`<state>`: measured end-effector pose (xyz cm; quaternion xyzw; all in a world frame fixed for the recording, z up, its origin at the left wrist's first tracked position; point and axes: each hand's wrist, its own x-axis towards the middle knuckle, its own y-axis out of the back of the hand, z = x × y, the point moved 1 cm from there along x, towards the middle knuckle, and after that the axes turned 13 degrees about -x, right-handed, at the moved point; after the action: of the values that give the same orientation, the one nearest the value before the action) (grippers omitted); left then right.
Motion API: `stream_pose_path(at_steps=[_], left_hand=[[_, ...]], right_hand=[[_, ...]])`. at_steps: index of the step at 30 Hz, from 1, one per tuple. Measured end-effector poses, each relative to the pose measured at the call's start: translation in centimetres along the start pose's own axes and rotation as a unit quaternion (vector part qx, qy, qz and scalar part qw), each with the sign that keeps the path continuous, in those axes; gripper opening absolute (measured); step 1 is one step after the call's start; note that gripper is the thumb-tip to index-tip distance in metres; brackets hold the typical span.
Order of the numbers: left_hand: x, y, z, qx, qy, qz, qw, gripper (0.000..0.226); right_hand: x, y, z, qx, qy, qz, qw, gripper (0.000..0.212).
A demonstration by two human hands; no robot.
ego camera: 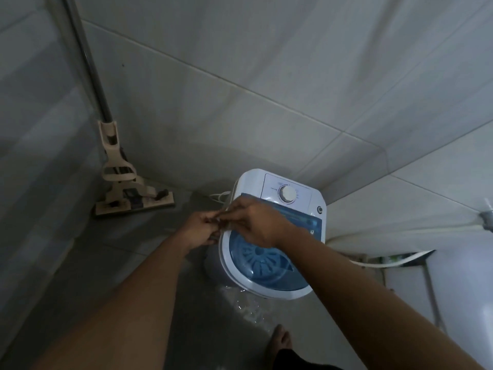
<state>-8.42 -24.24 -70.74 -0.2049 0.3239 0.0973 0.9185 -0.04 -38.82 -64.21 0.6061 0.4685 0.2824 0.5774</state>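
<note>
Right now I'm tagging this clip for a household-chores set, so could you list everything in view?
washing machine: one, small, white, on the floor against the tiled wall
lid: one, see-through blue, closed on top of the machine
dial: one, white, on the machine's rear panel
mop: one, beige, leaning in the left corner
cord: one, white, on the floor behind the machine's left side
hose: one, white, along the floor at right
plastic sheet: one, clear, crumpled on the floor in front of the machine
foot: one, bare, bottom edge
left hand, right hand: two, fingers meeting over the machine's left rim; what they hold is too small to tell
</note>
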Motion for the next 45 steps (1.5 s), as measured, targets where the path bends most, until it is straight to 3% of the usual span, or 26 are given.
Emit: stream_pose_path(at_steps=[2,6,10,14,23,29,38,40,42,45], left_hand=[[-0.1,0.0,0.1,0.005,-0.003,0.002,1.0,0.04],[-0.3,0.0,0.3,0.015,0.001,0.003,1.0,0.045],[-0.4,0.2,0.5,0.03,0.004,0.005,1.0,0.046],[-0.3,0.2,0.5,0.026,0.006,0.002,1.0,0.046],[-0.8,-0.1,0.8,0.021,0.017,0.003,1.0,0.045],[-0.9,-0.2,0.7,0.02,0.015,0.007,1.0,0.039],[-0.9,-0.1,0.8,0.006,0.024,0.006,1.0,0.047],[-0.8,0.0,0.7,0.0,0.026,0.007,1.0,0.047],[-0.7,0.1,0.6,0.011,0.028,0.008,1.0,0.047],[-0.8,0.0,0.6,0.014,0.03,0.012,0.999,0.046]], right_hand=[[-0.1,1.2,0.6,0.054,-0.026,-0.016,0.998,0.037],[1.9,3.9,4.2,0.105,-0.179,0.103,0.973,0.029],[5.0,3.5,7.2,0.021,-0.276,0.133,0.952,0.029],[4.8,1.0,6.2,-0.078,-0.227,0.121,0.963,0.03],[1.5,-2.5,3.3,-0.164,-0.123,0.149,0.967,0.047],[-0.9,-4.0,0.1,-0.125,-0.058,0.11,0.984,0.047],[-6.8,-2.9,-3.2,0.011,0.051,0.044,0.998,0.034],[-6.6,-1.4,-1.7,0.016,0.006,0.075,0.997,0.036],[-5.6,0.6,0.8,0.003,-0.102,0.134,0.986,0.038],[-3.4,2.0,5.2,0.014,-0.271,0.215,0.938,0.035]])
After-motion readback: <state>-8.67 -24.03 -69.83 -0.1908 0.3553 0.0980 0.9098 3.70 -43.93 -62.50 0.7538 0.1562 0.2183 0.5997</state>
